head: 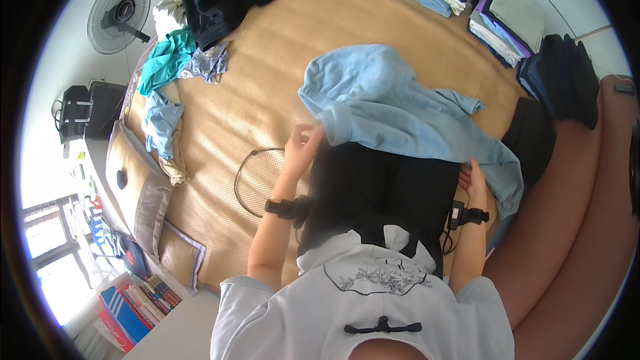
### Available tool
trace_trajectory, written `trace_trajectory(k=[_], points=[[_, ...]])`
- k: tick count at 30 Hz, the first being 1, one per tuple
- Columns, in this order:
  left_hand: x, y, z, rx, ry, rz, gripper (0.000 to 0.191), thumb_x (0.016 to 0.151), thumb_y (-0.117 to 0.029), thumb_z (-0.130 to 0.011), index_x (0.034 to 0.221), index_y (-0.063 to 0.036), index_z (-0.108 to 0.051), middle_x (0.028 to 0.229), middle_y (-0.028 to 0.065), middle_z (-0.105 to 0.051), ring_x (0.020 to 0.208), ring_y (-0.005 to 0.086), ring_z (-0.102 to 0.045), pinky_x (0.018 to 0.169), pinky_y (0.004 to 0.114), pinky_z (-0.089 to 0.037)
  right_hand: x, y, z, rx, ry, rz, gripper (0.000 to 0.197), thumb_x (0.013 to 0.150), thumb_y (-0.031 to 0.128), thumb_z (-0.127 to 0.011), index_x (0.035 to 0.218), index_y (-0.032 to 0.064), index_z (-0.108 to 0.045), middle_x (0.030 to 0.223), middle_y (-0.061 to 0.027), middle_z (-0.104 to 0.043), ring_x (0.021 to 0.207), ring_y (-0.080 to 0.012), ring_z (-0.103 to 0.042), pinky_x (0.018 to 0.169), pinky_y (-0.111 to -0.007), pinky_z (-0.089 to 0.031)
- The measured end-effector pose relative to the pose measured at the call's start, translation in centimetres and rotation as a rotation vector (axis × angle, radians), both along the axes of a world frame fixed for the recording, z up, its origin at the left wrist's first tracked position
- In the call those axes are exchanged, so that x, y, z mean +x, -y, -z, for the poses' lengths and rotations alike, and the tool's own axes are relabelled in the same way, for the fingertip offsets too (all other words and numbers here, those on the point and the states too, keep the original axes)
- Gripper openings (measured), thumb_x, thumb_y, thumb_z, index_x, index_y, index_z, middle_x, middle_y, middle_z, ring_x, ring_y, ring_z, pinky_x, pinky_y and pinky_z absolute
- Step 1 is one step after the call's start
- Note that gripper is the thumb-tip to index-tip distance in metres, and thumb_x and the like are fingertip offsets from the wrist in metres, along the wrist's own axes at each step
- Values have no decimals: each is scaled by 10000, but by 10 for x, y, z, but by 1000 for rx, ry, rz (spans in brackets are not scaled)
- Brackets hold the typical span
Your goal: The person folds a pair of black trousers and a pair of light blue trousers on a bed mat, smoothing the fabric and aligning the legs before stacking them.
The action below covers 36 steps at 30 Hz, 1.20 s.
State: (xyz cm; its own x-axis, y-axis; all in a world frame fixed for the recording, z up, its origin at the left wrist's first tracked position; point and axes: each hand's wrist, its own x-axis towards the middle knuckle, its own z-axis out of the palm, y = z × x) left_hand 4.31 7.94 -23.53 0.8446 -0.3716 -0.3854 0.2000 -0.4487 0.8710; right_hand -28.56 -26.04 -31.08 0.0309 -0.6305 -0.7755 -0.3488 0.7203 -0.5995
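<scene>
A light blue garment [395,110] with ribbed edges lies spread across a woven mat [250,90] on the bed, its near edge over the black trousers on my legs [385,185]. At the garment's left ribbed edge is my left hand [302,142], fingers bent; whether it grips the cloth is not clear. By the garment's lower right part my right hand [472,180] touches or nears the cloth from beneath, its hold partly hidden. Both wrists wear black straps, and a thin cable [237,175] loops beside my left forearm.
Folded clothes [517,15] stand in stacks at the upper right, near dark folded garments [565,80]. Crumpled clothes, among them a teal one [167,60] and a black one [215,0], lie at the upper left. Pillows [137,185] line the left edge; a fan [120,15] stands beyond.
</scene>
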Motion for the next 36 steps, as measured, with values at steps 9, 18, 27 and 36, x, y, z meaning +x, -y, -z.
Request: trace_trajectory(k=[9, 18, 27, 36], points=[[-37, 40, -34, 244, 304, 284, 587, 651, -307, -728, 1083, -63, -415, 684, 98, -572, 592, 221, -567, 567, 316, -456, -16, 22, 26, -3, 108, 416, 768, 681, 507, -642, 1240, 96, -314, 1091, -169, -458, 933, -280, -506, 751, -380, -473], [-4, 8, 17, -147, 28, -165, 308, 733, -154, -652, 932, 0, -472, 683, 48, -537, 570, 103, -491, 507, 232, -408, -32, 64, 24, -84, -97, 496, 713, 664, 495, -662, 1170, 72, -390, 997, -167, -441, 806, -286, -526, 660, -379, -499], [57, -65, -42, -374, 3, -439, 69, 803, -87, -506, 849, -90, -454, 708, -3, -471, 578, 58, -445, 426, 186, -360, -44, 90, 24, -209, 96, 712, 507, 732, 310, -654, 1075, -28, -497, 1011, -150, -546, 850, -265, -555, 712, -406, -469], [47, -114, 26, -293, -457, -617, 250, 808, -322, -567, 804, -77, -514, 652, 3, -484, 556, 88, -450, 437, 200, -371, -73, 67, 64, -53, 81, 584, 342, 792, 198, -510, 1051, -25, -505, 1078, -150, -548, 988, -292, -523, 845, -388, -439]])
